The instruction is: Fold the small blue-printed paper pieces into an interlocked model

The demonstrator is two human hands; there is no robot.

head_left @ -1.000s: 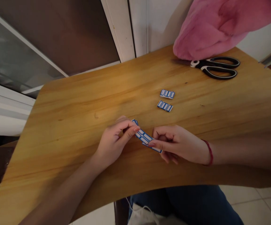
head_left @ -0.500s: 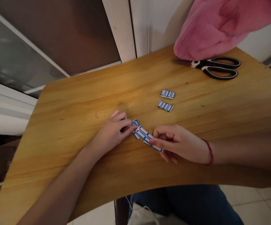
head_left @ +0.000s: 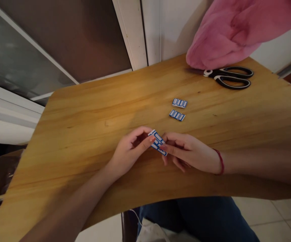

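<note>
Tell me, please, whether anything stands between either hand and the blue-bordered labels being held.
Nothing visible does: the left hand and right hand both grip the labels directly; the scissors lie farther back.

The single view comes from a camera worn on the person's head. It faces forward and down over the tabletop [head_left: 97,107], from above its near side. The left hand [head_left: 127,153] and the right hand [head_left: 193,153] are around the middle of the view, at close range. At the near border it takes in the lap [head_left: 200,218]; at the far side it reaches the white wall [head_left: 170,27].
</note>
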